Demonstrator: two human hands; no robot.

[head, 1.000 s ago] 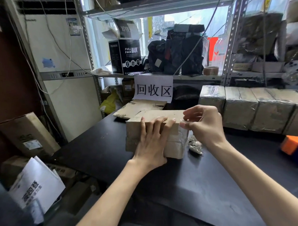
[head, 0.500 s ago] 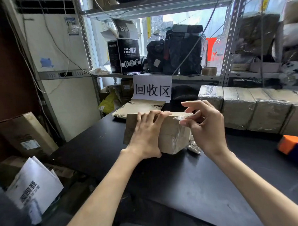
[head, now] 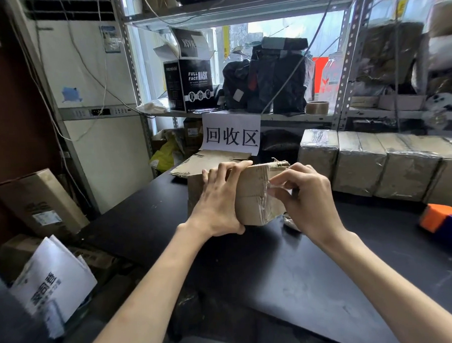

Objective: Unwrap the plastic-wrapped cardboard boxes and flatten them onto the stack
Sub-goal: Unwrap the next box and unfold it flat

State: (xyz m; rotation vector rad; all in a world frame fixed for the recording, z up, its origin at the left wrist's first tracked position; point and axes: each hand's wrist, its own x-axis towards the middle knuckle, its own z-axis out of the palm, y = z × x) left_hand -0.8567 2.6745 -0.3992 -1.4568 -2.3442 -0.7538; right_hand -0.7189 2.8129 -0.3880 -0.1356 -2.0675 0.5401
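Observation:
A plastic-wrapped bundle of folded cardboard boxes (head: 257, 193) stands tilted up on the black table (head: 275, 267). My left hand (head: 218, 200) grips its left side, fingers hooked over the top edge. My right hand (head: 298, 196) pinches the clear plastic film at the bundle's right edge. Behind the bundle lies the stack of flattened cardboard (head: 209, 164) under a white paper sign (head: 231, 134). A row of several more wrapped bundles (head: 382, 164) sits along the back right of the table.
A crumpled scrap of plastic (head: 290, 220) lies just right of the bundle. An orange and blue object (head: 444, 221) sits at the table's right edge. Metal shelving (head: 344, 70) with a black mask box (head: 190, 82) rises behind. Cartons (head: 39, 202) crowd the floor at left.
The bundle has been tipped up from lying flat so its broad face turns toward me. My right hand moved from its top edge down to the right side and now pinches the film.

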